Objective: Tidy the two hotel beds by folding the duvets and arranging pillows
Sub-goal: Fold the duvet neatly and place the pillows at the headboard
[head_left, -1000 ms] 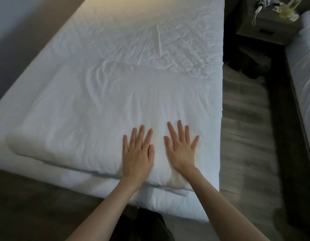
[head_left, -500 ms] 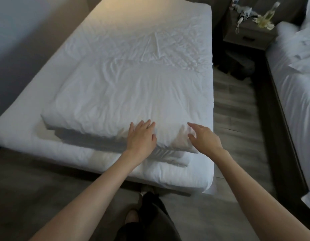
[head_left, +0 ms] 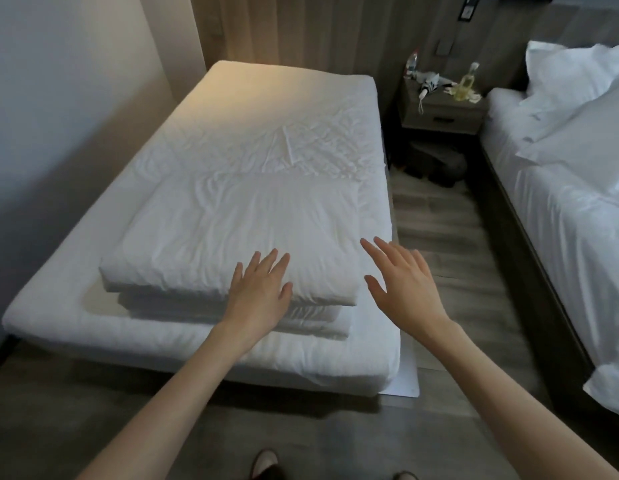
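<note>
The folded duvet (head_left: 232, 230) lies on the left bed (head_left: 266, 95), at the near end of the mattress and slightly toward its right side; it forms a flat white rectangle of stacked layers, whose folded edges show along the front; the sheet beyond it is creased, and warm light falls on the far end of the bed.

The left hand (head_left: 259, 292) rests palm down on the near front edge of the duvet, fingers straight and slightly apart, gripping nothing; the right hand (head_left: 405, 282) is spread wide, fingers straight and thumb out, held just beside the duvet's near right corner, over the edge of the bed; it holds nothing, and whether it touches the bedding cannot be told.

The right bed (head_left: 561, 244) stands across a strip of wooden floor (head_left: 439, 230); its white bedding is rumpled, and two pillows (head_left: 578, 98) lie at its far end, one overlapping the other.

Between the two beds, against the far wall, stands a small bedside surface (head_left: 443, 114); on it are a folded umbrella (head_left: 427, 83) and a pale yellowish bottle (head_left: 467, 83); something dark (head_left: 436, 164) lies on the floor in front of it, too dim to identify.

At the bottom edge the tips of the person's feet (head_left: 264, 462) show on the floor.
</note>
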A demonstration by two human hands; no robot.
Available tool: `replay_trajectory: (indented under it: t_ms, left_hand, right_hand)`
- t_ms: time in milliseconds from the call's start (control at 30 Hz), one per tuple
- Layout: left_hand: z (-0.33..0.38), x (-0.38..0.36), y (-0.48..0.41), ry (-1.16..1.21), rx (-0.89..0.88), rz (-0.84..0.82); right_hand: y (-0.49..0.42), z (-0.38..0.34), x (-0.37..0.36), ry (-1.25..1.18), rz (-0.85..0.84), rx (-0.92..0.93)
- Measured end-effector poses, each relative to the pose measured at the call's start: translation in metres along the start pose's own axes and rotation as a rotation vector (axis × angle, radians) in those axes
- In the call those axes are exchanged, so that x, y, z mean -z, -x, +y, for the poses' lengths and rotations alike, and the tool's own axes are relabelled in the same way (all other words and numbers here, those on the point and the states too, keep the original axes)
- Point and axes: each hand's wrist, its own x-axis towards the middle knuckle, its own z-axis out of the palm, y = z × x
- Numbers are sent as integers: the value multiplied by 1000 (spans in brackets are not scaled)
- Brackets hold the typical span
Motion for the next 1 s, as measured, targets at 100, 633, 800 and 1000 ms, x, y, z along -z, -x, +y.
replay_trajectory:
  t_ms: [100, 633, 800, 1000]
  left_hand:
    - [38, -6, 3, -25, 18, 21]
    - [322, -64, -27, -83, 46, 165]
    - [365, -59, -85, -56, 69, 187]
    - [413, -67, -188, -40, 80, 226]
  right_hand:
    - [11, 35, 15, 16, 31, 21]
    - [61, 284, 93, -17, 47, 150]
    - [21, 340, 102, -41, 52, 162]
    - [-60, 413, 104, -5, 39, 201]
